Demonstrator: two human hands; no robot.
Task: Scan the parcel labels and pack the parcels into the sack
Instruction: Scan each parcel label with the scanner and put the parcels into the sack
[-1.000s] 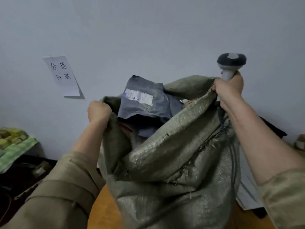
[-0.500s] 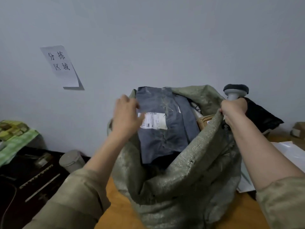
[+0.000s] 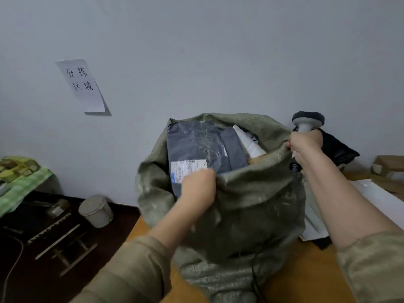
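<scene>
Your left hand is curled round the near rim of the sack, bunching the woven cloth at the mouth, with the knuckles just below the white label of the grey parcel. That parcel stands on end inside the sack, its long axis running up and away from you and leaning toward the far wall of the sack, the label at its lower near corner — so it lies directly beyond your left hand, which is the nearer one to it. Your right hand grips the scanner by its handle and pinches the right edge of the rim along with it, so it is fully occupied. A white parcel shows beside the grey one, deeper in. The sack looks nearly full; pushing the grey parcel down falls to your left hand.
</scene>
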